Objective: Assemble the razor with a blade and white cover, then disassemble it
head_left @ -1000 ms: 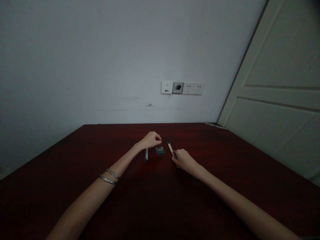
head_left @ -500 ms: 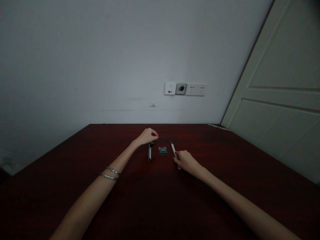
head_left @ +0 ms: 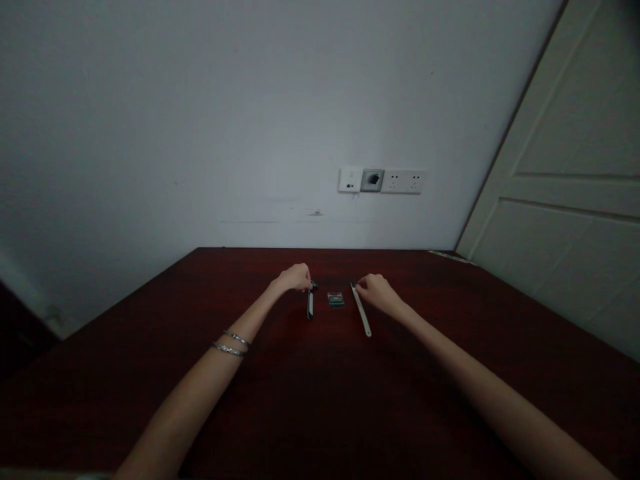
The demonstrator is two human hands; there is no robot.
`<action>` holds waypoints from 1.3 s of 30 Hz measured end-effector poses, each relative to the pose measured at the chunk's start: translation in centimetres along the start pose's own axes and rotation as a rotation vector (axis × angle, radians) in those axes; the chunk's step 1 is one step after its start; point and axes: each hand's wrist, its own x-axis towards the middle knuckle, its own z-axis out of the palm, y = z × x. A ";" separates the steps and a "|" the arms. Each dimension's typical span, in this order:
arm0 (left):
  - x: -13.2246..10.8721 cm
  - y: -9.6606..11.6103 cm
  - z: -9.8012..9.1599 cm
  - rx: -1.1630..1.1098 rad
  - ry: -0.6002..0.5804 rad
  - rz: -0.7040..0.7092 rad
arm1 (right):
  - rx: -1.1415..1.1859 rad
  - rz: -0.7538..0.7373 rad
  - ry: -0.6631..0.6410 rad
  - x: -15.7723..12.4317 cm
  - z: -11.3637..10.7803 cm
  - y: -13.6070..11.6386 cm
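Note:
Three small things lie in a row on the dark red table (head_left: 320, 400): a black handle-like tool (head_left: 311, 304) on the left, a small clear box with green contents (head_left: 335, 299) in the middle, and a thin white strip (head_left: 362, 311) on the right. My left hand (head_left: 295, 278) is curled with its fingertips at the far end of the black tool. My right hand (head_left: 377, 291) is curled with its fingertips at the far end of the white strip. Two bracelets (head_left: 231, 343) circle my left wrist.
A white wall stands behind the table with a row of sockets (head_left: 381, 181). A pale door (head_left: 570, 200) is at the right. The table's left edge drops off toward a dark corner.
My right hand slid from the near end of the white strip up to its far end. My left hand came down onto the top of the black tool. The view shifted left.

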 end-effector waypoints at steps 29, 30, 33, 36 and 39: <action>-0.5 1.8 0.8 -0.022 0.089 0.013 | 0.369 0.021 0.133 0.5 1.2 -0.5; -0.6 2.0 0.7 -0.068 0.097 0.063 | 0.464 0.004 0.133 0.6 1.3 -0.8; -1.0 3.0 0.7 -0.209 0.099 0.201 | 0.788 0.054 0.084 0.7 1.8 -2.1; -1.5 3.9 0.9 -0.324 0.057 0.284 | 1.113 0.159 0.026 0.4 1.9 -3.6; -1.9 4.5 1.2 -0.411 0.010 0.332 | 1.356 0.214 0.024 -0.1 1.7 -4.7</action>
